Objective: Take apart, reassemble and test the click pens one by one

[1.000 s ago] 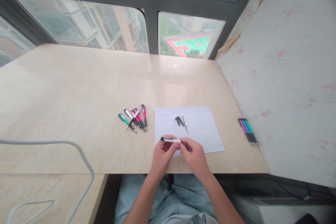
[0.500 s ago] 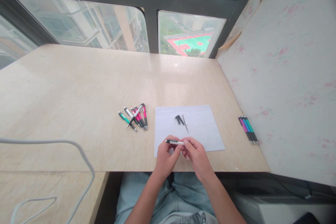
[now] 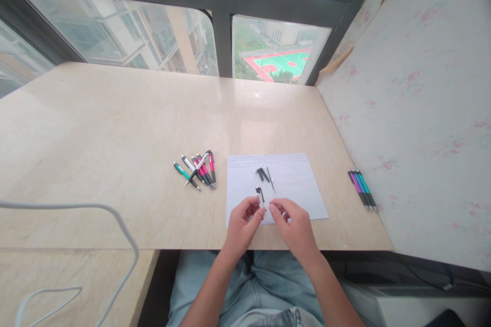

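**Layout and Grip Status**

At the far left, a light grey cable (image 3: 76, 206) curves across the near part of the tabletop (image 3: 115, 127). To its right, well apart, lies a loose pile of pens (image 3: 198, 167): green, white and pink barrels with dark grips, one white pen lying across others. A sheet of paper (image 3: 299, 194), with writing along its far edge, occupies the center. On it, just beyond the hands, lie short black parts (image 3: 260, 175) and, to their right, a slim dark refill (image 3: 270, 179) — these take up the space ahead of the fingertips. At the far right, a row of pens (image 3: 362, 190) in purple, blue and green lies near the patterned wall (image 3: 429, 138).

The left hand (image 3: 245, 219) pinches the white pen barrel (image 3: 260, 196) between thumb and fingers, above the near part of the paper. The end with the black clip projects beyond the fingers, toward the black parts. The right hand (image 3: 293, 219) is just beside the barrel's near end, thumb and index finger close together — whether they grip a small part cannot be told.
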`<state>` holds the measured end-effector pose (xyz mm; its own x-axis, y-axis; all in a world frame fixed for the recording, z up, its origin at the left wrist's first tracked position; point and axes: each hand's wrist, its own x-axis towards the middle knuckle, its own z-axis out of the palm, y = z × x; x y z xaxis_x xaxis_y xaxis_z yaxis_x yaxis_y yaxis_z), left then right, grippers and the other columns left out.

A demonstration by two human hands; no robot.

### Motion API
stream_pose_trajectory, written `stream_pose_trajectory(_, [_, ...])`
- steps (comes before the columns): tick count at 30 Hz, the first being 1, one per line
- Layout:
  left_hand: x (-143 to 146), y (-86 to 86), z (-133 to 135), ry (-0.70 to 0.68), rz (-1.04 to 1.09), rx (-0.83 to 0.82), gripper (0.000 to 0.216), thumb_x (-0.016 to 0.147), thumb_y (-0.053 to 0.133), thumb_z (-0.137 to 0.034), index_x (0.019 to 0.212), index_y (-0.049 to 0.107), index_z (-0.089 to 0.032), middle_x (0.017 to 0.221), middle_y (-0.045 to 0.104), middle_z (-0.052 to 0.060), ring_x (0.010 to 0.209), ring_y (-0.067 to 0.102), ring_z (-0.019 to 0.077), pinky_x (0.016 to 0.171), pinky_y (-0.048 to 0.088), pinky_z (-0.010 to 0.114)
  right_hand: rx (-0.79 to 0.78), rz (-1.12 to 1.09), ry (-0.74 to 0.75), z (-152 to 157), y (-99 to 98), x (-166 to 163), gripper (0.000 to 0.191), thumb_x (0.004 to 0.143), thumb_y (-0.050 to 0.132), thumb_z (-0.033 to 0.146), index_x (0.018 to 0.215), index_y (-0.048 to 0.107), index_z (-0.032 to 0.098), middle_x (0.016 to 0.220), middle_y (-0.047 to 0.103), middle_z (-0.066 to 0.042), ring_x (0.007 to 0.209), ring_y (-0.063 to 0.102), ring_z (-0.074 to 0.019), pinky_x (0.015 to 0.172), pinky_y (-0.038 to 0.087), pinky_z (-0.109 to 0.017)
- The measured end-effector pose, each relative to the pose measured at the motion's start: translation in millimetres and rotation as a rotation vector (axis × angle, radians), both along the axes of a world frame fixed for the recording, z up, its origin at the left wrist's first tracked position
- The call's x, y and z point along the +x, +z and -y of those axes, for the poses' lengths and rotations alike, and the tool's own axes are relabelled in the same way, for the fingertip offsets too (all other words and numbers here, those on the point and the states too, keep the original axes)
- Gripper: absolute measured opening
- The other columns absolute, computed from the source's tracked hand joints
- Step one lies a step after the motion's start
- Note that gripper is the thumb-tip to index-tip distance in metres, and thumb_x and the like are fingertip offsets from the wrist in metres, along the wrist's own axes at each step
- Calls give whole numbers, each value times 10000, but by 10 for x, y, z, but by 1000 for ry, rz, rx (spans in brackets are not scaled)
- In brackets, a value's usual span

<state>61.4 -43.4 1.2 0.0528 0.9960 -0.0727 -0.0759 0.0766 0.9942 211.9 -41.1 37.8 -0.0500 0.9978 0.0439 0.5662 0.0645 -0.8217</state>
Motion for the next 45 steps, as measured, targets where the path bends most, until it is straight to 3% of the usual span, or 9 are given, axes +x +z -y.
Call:
stream_pose_trajectory(3, [14, 9, 7, -59, -118, 59, 187, 898, 595, -318, 1018, 658, -190, 895, 682, 52, 826, 632, 178, 754, 505, 294, -14, -60, 1, -17, 8, -18, 198, 902, 540, 300, 997, 674, 191, 933, 702, -58, 793, 642, -172, 635, 491, -252])
stream_pose_trajectory(12, [49, 70, -3, -92, -291, 179, 193, 908, 554, -265, 1065, 643, -196, 911, 691, 53, 785, 633, 164, 710, 511, 286, -116, -66, -132, -141, -22, 11, 183, 839, 580, 328, 899, 677, 184, 812, 718, -58, 749, 670, -196, 593, 493, -260])
stream_pose_trajectory(16, [32, 61, -6, -86, -284, 163, 177, 912, 547, -266, 1032, 659, -199, 915, 700, 56, 817, 645, 174, 738, 515, 296, -66, 157, -201, -379, -70, 174, 178, 848, 576, 340, 855, 677, 195, 758, 710, -41, 683, 645, -187, 648, 467, -292])
stream_pose_trajectory(20, [20, 49, -4, -83, -272, 134, 168, 911, 550, -270, 1009, 666, -198, 923, 711, 63, 821, 653, 185, 745, 515, 308, 8, 468, -214, -615, -163, 291, 152, 846, 572, 301, 809, 679, 199, 737, 703, -57, 653, 613, -195, 589, 378, -295])
stream_pose_trajectory(26, [18, 49, 2, -76, -245, 108, 174, 912, 547, -275, 1005, 670, -194, 909, 715, 68, 812, 659, 188, 739, 516, 309, 103, 574, -212, -749, -222, 299, 186, 860, 552, 310, 797, 684, 195, 752, 694, -71, 624, 575, -173, 555, 310, -286])
stream_pose_trajectory(31, [19, 48, 1, -72, -248, 105, 168, 911, 550, -273, 994, 672, -193, 902, 717, 65, 799, 657, 182, 732, 512, 302, 110, 496, -236, -561, -221, 332, 206, 894, 520, 300, 800, 675, 202, 731, 688, -38, 621, 566, -169, 570, 314, -281])
stream_pose_trajectory(38, [23, 38, 20, -30, -266, 152, 171, 930, 512, -266, 987, 654, -190, 849, 698, 54, 750, 639, 172, 711, 503, 296, 236, 377, -87, -31, -429, 307, 348, 953, 460, 313, 651, 581, 191, 597, 555, -7, 566, 491, -140, 590, 337, -270])
stream_pose_trajectory(41, [75, 37, 73, -14, -394, 262, 168, 938, 473, -222, 983, 632, -195, 842, 670, 57, 733, 612, 168, 684, 489, 290, 303, 338, -68, 50, -482, 303, 362, 944, 463, 288, 602, 542, 198, 564, 493, 11, 545, 446, -134, 581, 336, -267])
stream_pose_trajectory(45, [158, 3, 143, -83, -695, 467, 200, 928, 440, -160, 1015, 617, -196, 842, 646, 78, 784, 587, 197, 699, 467, 318, 267, 250, -124, 24, -474, 320, 368, 937, 475, 310, 591, 527, 196, 551, 458, 29, 523, 423, -122, 556, 331, -257])
